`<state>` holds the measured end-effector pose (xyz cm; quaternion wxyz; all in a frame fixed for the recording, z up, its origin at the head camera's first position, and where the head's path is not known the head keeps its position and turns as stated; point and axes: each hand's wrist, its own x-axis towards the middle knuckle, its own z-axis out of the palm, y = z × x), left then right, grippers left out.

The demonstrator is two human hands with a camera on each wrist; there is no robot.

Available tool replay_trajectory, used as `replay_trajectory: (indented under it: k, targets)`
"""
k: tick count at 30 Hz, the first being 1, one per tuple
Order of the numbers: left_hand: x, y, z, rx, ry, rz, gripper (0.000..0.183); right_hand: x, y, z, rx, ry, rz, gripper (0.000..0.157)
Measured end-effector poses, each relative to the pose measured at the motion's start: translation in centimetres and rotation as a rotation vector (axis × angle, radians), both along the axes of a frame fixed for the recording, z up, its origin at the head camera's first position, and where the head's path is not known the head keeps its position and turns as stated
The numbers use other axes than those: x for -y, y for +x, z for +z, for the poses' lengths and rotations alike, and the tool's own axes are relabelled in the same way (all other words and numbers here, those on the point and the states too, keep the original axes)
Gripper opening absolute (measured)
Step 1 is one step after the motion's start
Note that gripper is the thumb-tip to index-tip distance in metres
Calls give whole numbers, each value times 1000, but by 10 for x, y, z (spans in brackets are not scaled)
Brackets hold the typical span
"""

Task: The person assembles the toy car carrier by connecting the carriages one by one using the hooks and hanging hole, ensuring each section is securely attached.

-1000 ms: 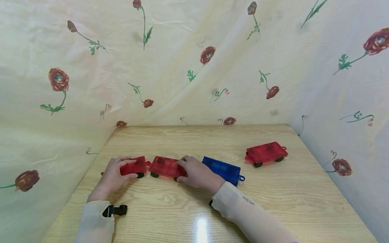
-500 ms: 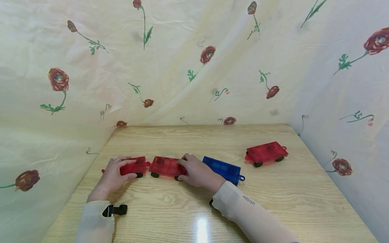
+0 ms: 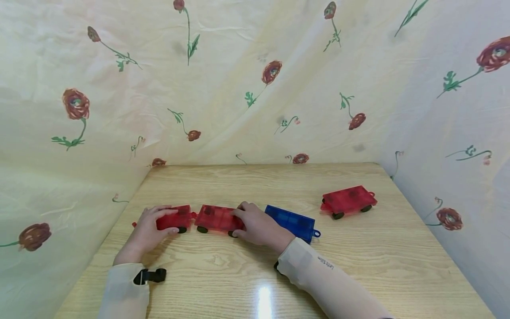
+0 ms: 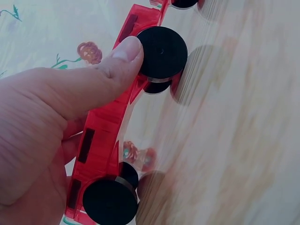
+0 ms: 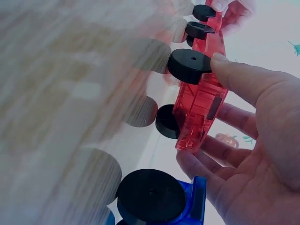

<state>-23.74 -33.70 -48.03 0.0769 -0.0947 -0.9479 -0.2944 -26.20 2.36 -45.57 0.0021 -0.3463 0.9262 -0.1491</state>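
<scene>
My left hand (image 3: 148,230) grips a translucent red toy train wagon (image 3: 175,217) at the left. In the left wrist view the thumb lies against its side by a black wheel (image 4: 164,54). Beside it, my right hand (image 3: 260,226) holds the right end of a second red wagon (image 3: 215,218), thumb by a wheel and fingers at the far side. The coupling (image 3: 194,215) of the left wagon meets the second one's end; whether they are hooked cannot be told. Just behind the right hand stands a blue wagon (image 3: 292,222), partly covered by that hand and wrist.
Another red wagon (image 3: 349,201) stands apart at the right. All the wagons are on a wooden table (image 3: 223,283). Flower-patterned cloth (image 3: 223,88) rises behind the table and along both sides. A black strap buckle (image 3: 149,276) sticks out from the left wrist.
Both hands keep their hold on the two red wagons, which have shifted only very slightly. The blue wagon and the far right red wagon stay in place.
</scene>
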Motion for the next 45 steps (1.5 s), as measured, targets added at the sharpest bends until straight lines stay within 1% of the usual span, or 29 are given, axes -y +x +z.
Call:
replay_trajectory:
  k: [6,11,15,20,24,29,33,37,41,45]
  targets:
    - [-2,2,2,-28,-5,-12,63,-2,0,0,6,-16,1,56]
    - [-3,1,2,-40,37,8,62,-8,-1,5,20,-69,-9,57]
    - [-4,-2,0,-71,63,12,58,-16,-1,10,7,-106,-28,55]
    - [-7,-5,-1,-118,96,1,57,-26,-1,12,-3,-96,-59,55]
    - [-13,-6,2,-134,98,-13,56,-33,1,13,-26,-85,-68,56]
    - [-28,-5,11,-130,85,-40,58,-42,4,16,-68,-84,-61,57]
    - [-43,-4,17,-114,92,-86,59,-52,5,17,-86,-76,-76,60]
    - [-57,-5,19,-93,90,-132,60,-63,7,16,-80,-78,-91,62]
    - [-69,-5,19,-80,58,-158,65,-76,10,15,-77,-73,-103,63]
    - [-84,-4,20,-56,49,-184,70,-89,12,15,-84,-64,-120,64]
